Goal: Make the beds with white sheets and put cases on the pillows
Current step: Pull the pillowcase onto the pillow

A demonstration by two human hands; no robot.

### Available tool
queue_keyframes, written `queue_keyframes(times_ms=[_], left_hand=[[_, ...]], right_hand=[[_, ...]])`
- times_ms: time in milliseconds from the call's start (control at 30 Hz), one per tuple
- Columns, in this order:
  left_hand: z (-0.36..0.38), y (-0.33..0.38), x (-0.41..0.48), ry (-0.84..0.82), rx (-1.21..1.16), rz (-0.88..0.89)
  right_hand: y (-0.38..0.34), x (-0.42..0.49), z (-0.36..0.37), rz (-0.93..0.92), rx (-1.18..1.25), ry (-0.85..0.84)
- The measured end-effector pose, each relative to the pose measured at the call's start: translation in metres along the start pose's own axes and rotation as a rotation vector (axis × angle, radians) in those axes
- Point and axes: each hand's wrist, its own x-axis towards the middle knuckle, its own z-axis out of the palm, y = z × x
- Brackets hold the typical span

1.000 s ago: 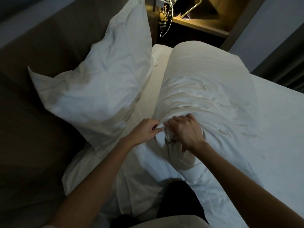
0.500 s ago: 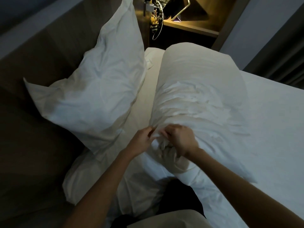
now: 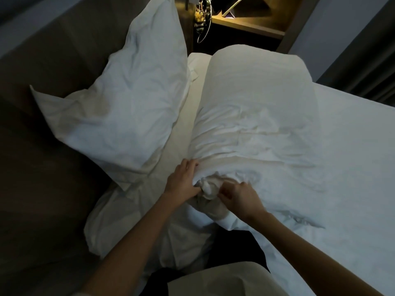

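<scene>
A long white pillow (image 3: pixel 254 107) in a white case lies on the bed in front of me, its near end bunched into folds. My left hand (image 3: pixel 181 180) grips the case's open edge on the left side of that bunch. My right hand (image 3: pixel 241 197) pinches the cloth on the right side, with a lump of pillow corner showing between both hands. A second cased pillow (image 3: pixel 119 107) leans against the dark headboard (image 3: pixel 42 159) at the left. A white sheet (image 3: pixel 352 167) covers the mattress on the right.
Another white pillow (image 3: pixel 119 221) lies flat below the leaning one, near my left forearm. A lit wooden shelf (image 3: pixel 248 24) with a dangling cable sits beyond the bed's head. A dark curtain (image 3: pixel 363 67) hangs at the far right.
Both hands have slid down toward the pillow's near end and spread apart. The pillow corner now bulges between them, where the fists were pressed together before.
</scene>
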Motion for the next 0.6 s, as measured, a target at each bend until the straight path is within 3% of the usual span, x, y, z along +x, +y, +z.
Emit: queue_keyframes(times_ms=[133, 300, 400, 500, 600], left_hand=[[0.005, 0.008, 0.016, -0.058, 0.151, -0.017], [-0.013, 0.001, 0.029, -0.083, -0.033, 0.038], [-0.037, 0.0, 0.03, -0.086, -0.121, 0.08], [-0.061, 0.013, 0.034, -0.03, -0.135, 0.147], [-0.058, 0.017, 0.033, -0.014, -0.061, 0.167]], right_hand=[[0.0, 0.002, 0.001, 0.137, 0.133, -0.109], [-0.009, 0.007, -0.005, 0.22, 0.499, -0.293], [-0.003, 0.015, -0.008, 0.384, 0.864, -0.177], [0.006, 0.034, -0.025, 0.401, 1.057, 0.027], [0.008, 0.043, -0.03, 0.378, 1.153, 0.019]])
